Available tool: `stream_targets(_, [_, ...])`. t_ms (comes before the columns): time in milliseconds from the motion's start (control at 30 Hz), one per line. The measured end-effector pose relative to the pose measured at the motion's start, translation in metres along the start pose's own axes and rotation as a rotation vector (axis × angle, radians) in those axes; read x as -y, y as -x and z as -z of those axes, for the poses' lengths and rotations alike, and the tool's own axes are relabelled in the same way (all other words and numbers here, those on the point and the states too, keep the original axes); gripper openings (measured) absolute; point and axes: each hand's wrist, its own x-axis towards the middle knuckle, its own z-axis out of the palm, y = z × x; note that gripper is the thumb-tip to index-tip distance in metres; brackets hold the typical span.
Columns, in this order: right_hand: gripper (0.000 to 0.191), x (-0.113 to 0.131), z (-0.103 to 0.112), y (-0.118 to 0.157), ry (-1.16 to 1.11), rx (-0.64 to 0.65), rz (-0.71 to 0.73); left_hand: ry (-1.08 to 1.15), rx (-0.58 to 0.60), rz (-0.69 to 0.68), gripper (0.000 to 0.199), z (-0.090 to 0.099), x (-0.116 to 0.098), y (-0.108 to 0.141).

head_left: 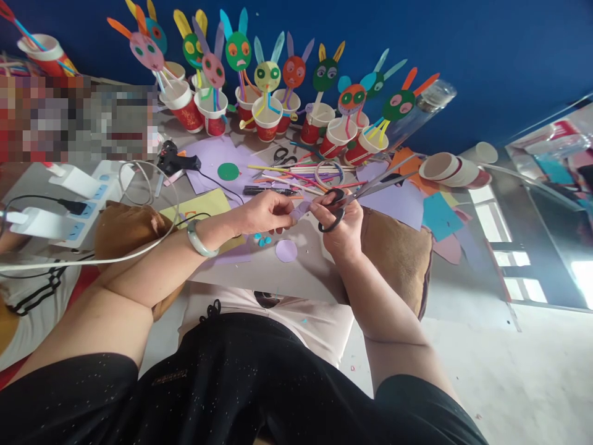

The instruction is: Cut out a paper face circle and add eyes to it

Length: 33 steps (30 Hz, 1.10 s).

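Observation:
My left hand (271,211) pinches a small purple paper piece (301,210) over the table. Close on its right, my right hand (341,225) has its fingers in the black handles of a pair of scissors (354,194), whose blades point up and to the right, away from the paper. The fingertips of both hands are near the purple piece. Below them a purple paper disc (286,250) lies flat on the table, with several small blue bits (262,240) to its left. Behind my hands lie a black marker (270,191) and a green disc (228,172).
Red and white cups (266,127) with paper rabbit faces line the back. A glue gun (178,161), a power strip (95,201) and a white cable (139,252) are at left. Stacked cups (456,170) and colored paper (440,216) lie at right, near a brown cushion (396,256).

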Motion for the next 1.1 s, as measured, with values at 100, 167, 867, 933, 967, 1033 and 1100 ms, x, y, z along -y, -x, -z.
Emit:
stream_targets(100, [0.057,-0.001,0.001,0.0,-0.022,0.013,0.016,0.026,-0.044,-0.004,0.026,0.0,-0.004,0.001])
stream_targets(167, [0.058,-0.002,0.001,-0.001,-0.012,0.011,0.019,0.033,-0.083,-0.015,0.026,0.0,-0.007,0.002])
stream_targets(867, [0.077,0.012,0.003,0.006,0.324,0.483,-0.143,0.362,-0.363,-0.297,0.022,0.005,0.005,-0.001])
stream_targets(933, [0.077,0.012,0.001,0.007,0.339,0.513,-0.176,0.375,-0.368,-0.296,0.019,0.003,0.004,0.0])
stream_targets(967, [0.077,0.012,0.0,0.007,0.342,0.519,-0.187,0.372,-0.37,-0.293,0.018,0.002,0.004,0.0])
stream_targets(1033, [0.076,0.012,-0.002,0.008,0.328,0.533,-0.212,0.355,-0.376,-0.284,0.018,0.001,0.003,0.001])
stream_targets(1100, [0.075,0.013,-0.003,0.008,0.298,0.552,-0.241,0.347,-0.379,-0.281,0.019,0.0,0.002,0.002])
